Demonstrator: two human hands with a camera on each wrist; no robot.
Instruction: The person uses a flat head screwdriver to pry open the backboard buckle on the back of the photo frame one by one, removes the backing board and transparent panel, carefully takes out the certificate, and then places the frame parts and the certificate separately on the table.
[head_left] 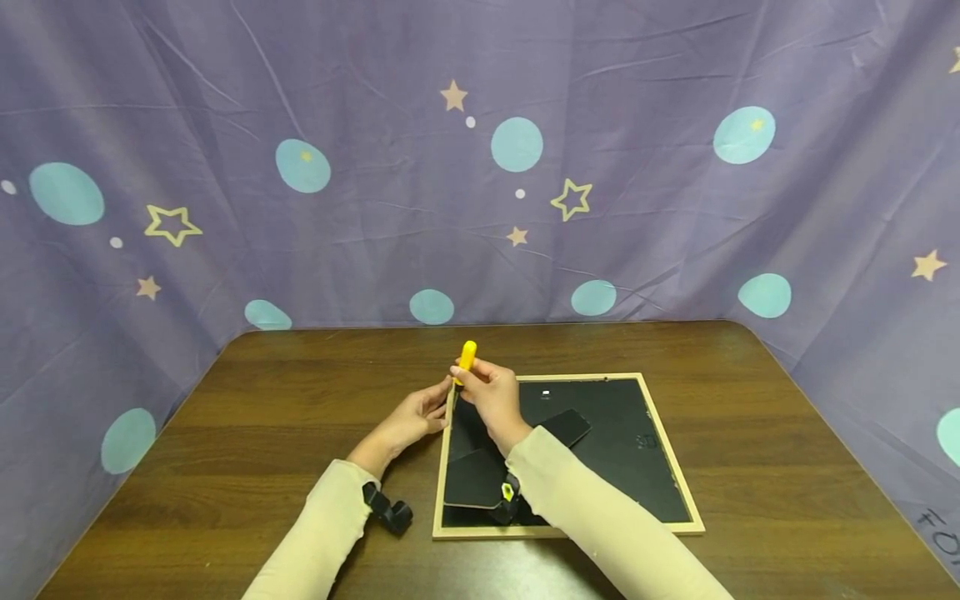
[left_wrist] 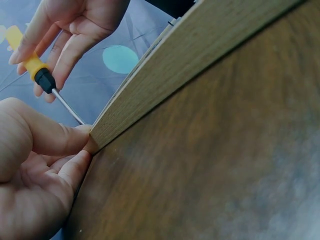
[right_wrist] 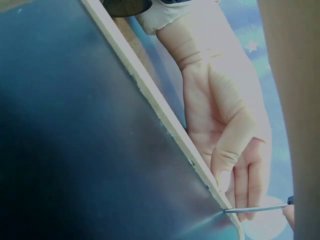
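A picture frame (head_left: 671, 450) of pale wood lies face down on the table, its black backing board (head_left: 615, 475) showing. My right hand (head_left: 491, 400) grips a screwdriver (head_left: 468, 354) by its yellow handle, above the far left corner. In the right wrist view the metal shaft (right_wrist: 257, 209) slants down to the inner edge of the wooden rim near that corner. At the same corner my left hand (head_left: 408, 421) pinches the rim, thumb on top and a finger at the outer side, as the left wrist view shows. Close by the thumb, the screwdriver's tip is hidden.
A black stand leg (head_left: 566, 427) sits on the backing board, partly under the right forearm. Brown wooden table (head_left: 300, 392) surrounds the frame. Behind it hangs a purple curtain (head_left: 390, 208) with stars and dots. Black cameras (head_left: 388, 508) are strapped to both wrists.
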